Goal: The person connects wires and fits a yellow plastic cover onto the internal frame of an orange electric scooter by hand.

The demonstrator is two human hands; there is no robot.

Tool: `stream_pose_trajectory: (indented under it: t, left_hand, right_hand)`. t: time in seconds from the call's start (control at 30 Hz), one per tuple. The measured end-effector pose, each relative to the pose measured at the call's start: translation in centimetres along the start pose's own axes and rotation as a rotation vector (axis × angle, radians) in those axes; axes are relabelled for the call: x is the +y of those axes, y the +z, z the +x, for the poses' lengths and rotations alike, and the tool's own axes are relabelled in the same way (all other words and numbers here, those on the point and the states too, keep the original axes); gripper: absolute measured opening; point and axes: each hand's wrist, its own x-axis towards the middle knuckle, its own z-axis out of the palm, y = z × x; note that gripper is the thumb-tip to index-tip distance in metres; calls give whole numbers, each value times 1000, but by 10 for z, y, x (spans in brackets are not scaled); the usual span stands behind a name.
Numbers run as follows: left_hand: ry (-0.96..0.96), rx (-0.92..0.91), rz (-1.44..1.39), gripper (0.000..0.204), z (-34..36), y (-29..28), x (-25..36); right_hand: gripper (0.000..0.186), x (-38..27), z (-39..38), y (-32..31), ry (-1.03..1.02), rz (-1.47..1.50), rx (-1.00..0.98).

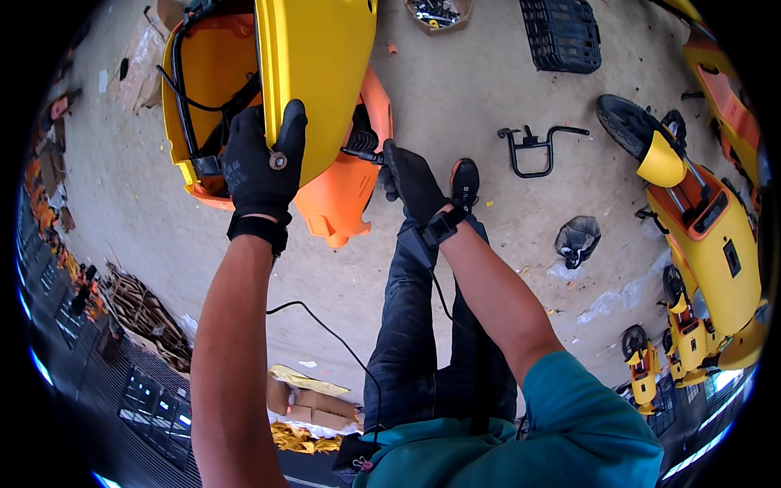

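My left hand [260, 154], in a black glove, grips the lip of a yellow body shell [321, 65] at the upper left, with a small metal washer-like piece [278, 160] showing by its thumb. Inside the shell are a black tube frame and cables. Below and behind it lies an orange plastic body piece [333, 203]. My right hand [411, 180], also gloved, is closed on a slim black tool [364, 154] whose far end points left into the gap by the orange piece; what the tip touches is unclear.
A box of hardware [438, 24], a black crate [561, 45], a black bent-tube bracket [527, 167] and a dark bag [578, 242] lie on the concrete floor [488, 98]. Yellow-and-orange vehicles [704, 260] line the right. Cardboard piles [142, 313] and boxes [321, 413] lie left and below.
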Motion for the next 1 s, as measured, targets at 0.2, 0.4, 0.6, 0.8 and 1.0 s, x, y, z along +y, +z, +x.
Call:
stream_pose_trajectory:
  t: [0.2,0.4,0.6,0.8,1.0]
  left_hand:
    - [-26,-10,-1,46,0,-1,4]
    - [-21,4,-15,46,-1,-1,3]
    - [-19,5,-13,46,0,-2,4]
    - [15,8,-7,46,0,-1,3]
    - [19,-5,8,47,0,-2,4]
  right_hand:
    - [22,10,12,-2,-212,112,-39]
    - [18,3,7,-3,-156,294,-118]
    - [31,0,7,-5,11,117,-90]
    - [25,12,16,-4,-76,166,-89]
    - [22,19,14,-6,-33,492,-162]
